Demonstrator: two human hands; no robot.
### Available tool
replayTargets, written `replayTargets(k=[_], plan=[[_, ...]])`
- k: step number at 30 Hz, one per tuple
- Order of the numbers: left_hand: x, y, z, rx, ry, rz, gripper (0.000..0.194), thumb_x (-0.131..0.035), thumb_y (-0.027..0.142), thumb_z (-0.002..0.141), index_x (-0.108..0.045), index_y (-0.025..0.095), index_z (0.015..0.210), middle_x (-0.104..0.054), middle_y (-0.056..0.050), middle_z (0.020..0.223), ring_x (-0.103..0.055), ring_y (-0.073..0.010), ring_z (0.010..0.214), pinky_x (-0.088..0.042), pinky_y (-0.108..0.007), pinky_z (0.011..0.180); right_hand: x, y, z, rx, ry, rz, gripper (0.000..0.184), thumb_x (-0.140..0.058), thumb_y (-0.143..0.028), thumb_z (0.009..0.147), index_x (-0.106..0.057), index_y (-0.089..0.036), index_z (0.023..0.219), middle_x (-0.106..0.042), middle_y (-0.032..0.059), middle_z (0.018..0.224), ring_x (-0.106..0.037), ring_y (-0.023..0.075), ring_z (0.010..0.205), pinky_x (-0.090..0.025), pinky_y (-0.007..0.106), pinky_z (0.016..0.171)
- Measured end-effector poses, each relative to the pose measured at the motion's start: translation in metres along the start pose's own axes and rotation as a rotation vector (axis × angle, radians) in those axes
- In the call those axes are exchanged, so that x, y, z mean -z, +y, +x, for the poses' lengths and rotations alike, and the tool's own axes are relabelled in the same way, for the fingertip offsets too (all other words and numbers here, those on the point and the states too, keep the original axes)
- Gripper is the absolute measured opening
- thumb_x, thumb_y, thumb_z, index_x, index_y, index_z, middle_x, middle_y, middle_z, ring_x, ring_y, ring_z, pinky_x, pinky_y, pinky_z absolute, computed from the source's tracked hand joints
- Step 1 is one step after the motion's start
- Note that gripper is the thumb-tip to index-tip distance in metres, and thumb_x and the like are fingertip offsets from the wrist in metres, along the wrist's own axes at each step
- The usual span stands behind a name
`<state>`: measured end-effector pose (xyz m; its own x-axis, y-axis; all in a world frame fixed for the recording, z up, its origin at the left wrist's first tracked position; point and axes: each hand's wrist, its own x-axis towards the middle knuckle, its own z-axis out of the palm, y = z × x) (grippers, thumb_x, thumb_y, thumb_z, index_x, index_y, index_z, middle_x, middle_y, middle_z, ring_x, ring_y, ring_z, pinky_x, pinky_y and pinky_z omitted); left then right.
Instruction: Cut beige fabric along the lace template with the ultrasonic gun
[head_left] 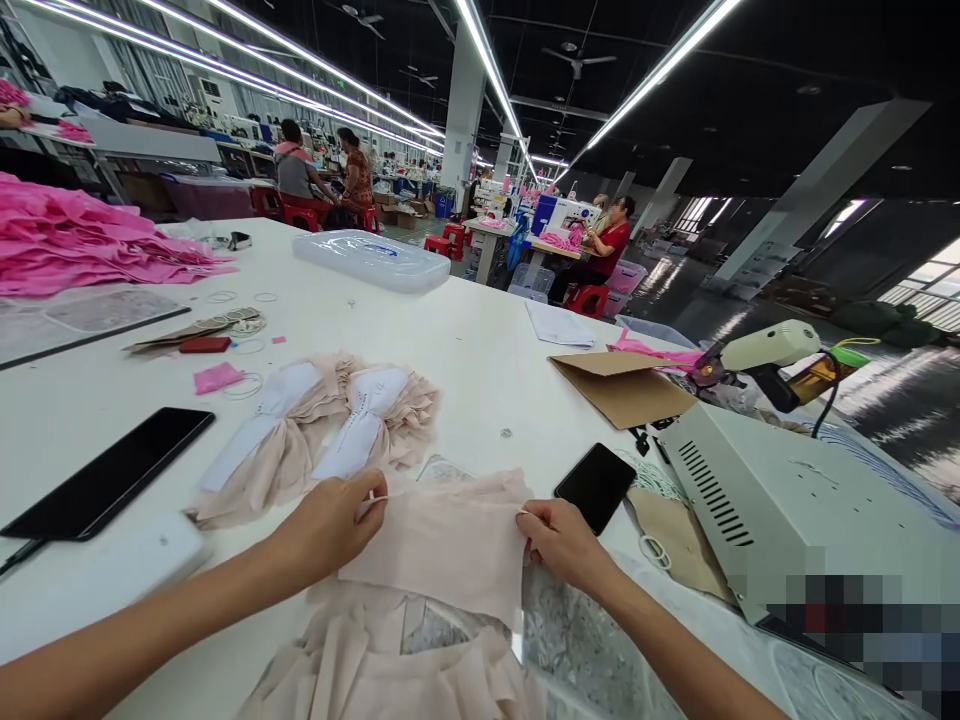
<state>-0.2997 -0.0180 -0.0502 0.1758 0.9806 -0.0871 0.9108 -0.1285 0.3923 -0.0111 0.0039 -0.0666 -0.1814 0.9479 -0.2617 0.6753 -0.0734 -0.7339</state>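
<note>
A beige fabric piece (450,550) is stretched between my two hands over the table. My left hand (341,525) pinches its left upper corner, and my right hand (559,540) pinches the right edge. Below it, a heap of the same beige fabric (420,670) lies toward me, partly cut off by the frame. Beyond my left hand are bundles of beige fabric (409,410) wrapped in white paper bands (367,415). Close past my right hand lies a black phone (598,488). Under the fabric, patterned clear plastic (585,640) shows.
Left of me are a large black phone (112,470) with a cable and a white box (105,575). A grey metal machine (795,500) stands at right, near a cardboard piece (622,385). Pink fabric (82,240) and a clear lid (371,258) lie farther back. Other people sit at distant sewing stations.
</note>
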Motion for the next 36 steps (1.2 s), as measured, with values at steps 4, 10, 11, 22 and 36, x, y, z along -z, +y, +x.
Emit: replayTargets(k=[4, 10, 11, 22, 36], plan=[[-0.003, -0.002, 0.006, -0.047, 0.018, 0.151, 0.018, -0.039, 0.022, 0.09, -0.056, 0.019, 0.088, -0.066, -0.004, 0.076, -0.062, -0.021, 0.066, -0.04, -0.027, 0.057, 0.005, 0.004, 0.002, 0.09, 0.159, -0.202, 0.011, -0.054, -0.027, 0.075, -0.057, -0.021, 0.066, -0.062, 0.0046, 0.072, -0.056, 0.021, 0.071, -0.041, 0.033, 0.065], [-0.014, 0.005, 0.019, -0.39, 0.15, 0.148, 0.019, -0.055, 0.025, 0.089, -0.063, 0.019, 0.104, -0.064, -0.011, 0.116, -0.062, -0.0261, 0.104, -0.049, -0.038, 0.09, 0.008, -0.001, 0.003, 0.284, 0.105, -0.273, 0.023, -0.061, -0.021, 0.075, -0.064, -0.023, 0.097, -0.064, 0.006, 0.101, -0.056, 0.0243, 0.102, -0.044, 0.038, 0.088], [-0.016, 0.009, 0.022, -0.422, 0.129, 0.148, 0.022, -0.058, 0.025, 0.088, -0.063, 0.019, 0.109, -0.063, -0.011, 0.12, -0.061, -0.0267, 0.107, -0.048, -0.039, 0.093, 0.006, -0.003, 0.005, 0.308, 0.085, -0.278, 0.021, -0.062, -0.019, 0.074, -0.065, -0.023, 0.094, -0.064, 0.0054, 0.1, -0.056, 0.0241, 0.102, -0.044, 0.038, 0.089], [-0.022, 0.017, 0.037, -0.408, -0.025, 0.094, 0.044, -0.064, 0.035, 0.086, -0.056, 0.017, 0.125, -0.058, -0.015, 0.131, -0.053, -0.0302, 0.122, -0.04, -0.044, 0.104, 0.002, 0.0, 0.01, 0.366, 0.049, -0.293, 0.039, -0.065, -0.018, 0.075, -0.06, -0.022, 0.114, -0.06, 0.0085, 0.122, -0.052, 0.0249, 0.117, -0.042, 0.044, 0.101], [-0.017, 0.047, 0.056, -0.362, -0.198, 0.169, 0.057, -0.079, 0.048, 0.071, -0.062, 0.017, 0.115, -0.062, -0.012, 0.109, -0.058, -0.0311, 0.104, -0.046, -0.039, 0.088, 0.013, -0.004, 0.019, 0.409, -0.152, -0.402, 0.096, -0.08, -0.036, 0.064, -0.033, -0.025, 0.147, -0.04, 0.0116, 0.149, -0.034, 0.0296, 0.139, -0.028, 0.048, 0.113]])
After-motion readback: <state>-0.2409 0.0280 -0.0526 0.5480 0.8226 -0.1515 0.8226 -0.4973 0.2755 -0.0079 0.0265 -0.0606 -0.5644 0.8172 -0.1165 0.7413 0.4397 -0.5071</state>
